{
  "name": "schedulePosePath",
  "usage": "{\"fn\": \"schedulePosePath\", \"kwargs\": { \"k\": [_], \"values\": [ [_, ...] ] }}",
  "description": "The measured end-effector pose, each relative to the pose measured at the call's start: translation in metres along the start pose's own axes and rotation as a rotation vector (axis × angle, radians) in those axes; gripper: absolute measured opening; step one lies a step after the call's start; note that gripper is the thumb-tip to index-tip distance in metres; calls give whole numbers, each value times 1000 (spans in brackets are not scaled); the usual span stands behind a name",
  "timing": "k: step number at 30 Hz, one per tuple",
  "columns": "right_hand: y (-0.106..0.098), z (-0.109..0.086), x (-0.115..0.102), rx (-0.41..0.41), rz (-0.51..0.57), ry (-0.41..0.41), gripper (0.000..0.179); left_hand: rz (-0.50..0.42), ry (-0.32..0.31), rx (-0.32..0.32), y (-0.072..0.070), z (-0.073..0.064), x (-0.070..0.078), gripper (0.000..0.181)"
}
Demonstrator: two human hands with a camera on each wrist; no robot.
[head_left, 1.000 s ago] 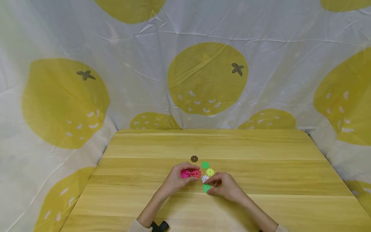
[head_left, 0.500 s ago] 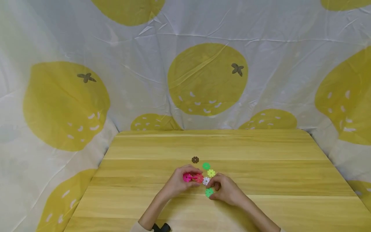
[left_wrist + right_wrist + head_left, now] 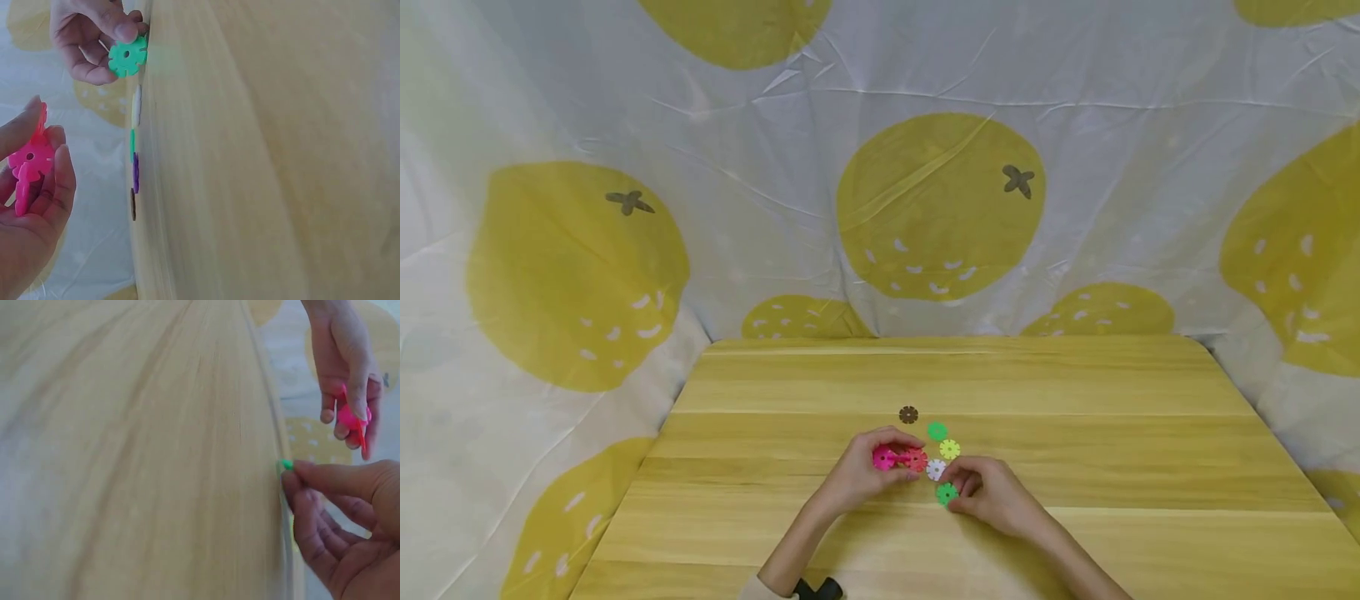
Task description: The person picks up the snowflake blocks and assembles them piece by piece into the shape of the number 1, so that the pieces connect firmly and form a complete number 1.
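Observation:
My left hand [image 3: 853,477] holds a small joined piece of slotted plastic discs, with a pink disc [image 3: 882,458] at one end and a red disc [image 3: 917,459] at the other. In the left wrist view, the thumb lies over this piece and the fingers sit behind it. Across from it, my right hand [image 3: 1000,496] pinches a green slotted disc [image 3: 947,494] at its edge between thumb and fingers. That green disc [image 3: 127,55] faces the left wrist camera, its centre hole and notches showing. A white disc [image 3: 936,470] lies on the table between the two hands.
Beyond the hands, a yellow disc [image 3: 950,449], another green disc [image 3: 937,431] and a brown disc [image 3: 908,414] lie on the wooden table [image 3: 1112,433]. A purple disc [image 3: 135,173] shows edge-on in the left wrist view. A lemon-patterned cloth [image 3: 940,204] hangs behind the table.
The right hand has shifted slightly right with the green disc, away from the white one. The left hand has come slightly closer to the body, still holding the pink and red discs.

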State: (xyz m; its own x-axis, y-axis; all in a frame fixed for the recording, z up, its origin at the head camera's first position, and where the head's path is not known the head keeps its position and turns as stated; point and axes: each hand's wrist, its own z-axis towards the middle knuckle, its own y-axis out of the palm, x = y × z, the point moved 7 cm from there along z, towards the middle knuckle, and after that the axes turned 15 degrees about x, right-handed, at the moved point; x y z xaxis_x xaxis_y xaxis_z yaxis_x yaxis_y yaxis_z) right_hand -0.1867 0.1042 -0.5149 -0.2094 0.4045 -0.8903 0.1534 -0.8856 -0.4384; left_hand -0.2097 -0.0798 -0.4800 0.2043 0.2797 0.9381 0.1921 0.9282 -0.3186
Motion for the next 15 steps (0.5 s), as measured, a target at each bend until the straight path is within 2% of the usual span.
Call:
{"fn": "schedulePosePath", "kwargs": {
  "k": [9, 15],
  "values": [
    [-8, 2, 3, 19, 293, 131, 30, -2, -11, 9, -2, 1, -1, 33],
    [-12, 5, 0, 46, 393, 122, 40, -4, -2, 11, -4, 1, 1, 32]
  ]
}}
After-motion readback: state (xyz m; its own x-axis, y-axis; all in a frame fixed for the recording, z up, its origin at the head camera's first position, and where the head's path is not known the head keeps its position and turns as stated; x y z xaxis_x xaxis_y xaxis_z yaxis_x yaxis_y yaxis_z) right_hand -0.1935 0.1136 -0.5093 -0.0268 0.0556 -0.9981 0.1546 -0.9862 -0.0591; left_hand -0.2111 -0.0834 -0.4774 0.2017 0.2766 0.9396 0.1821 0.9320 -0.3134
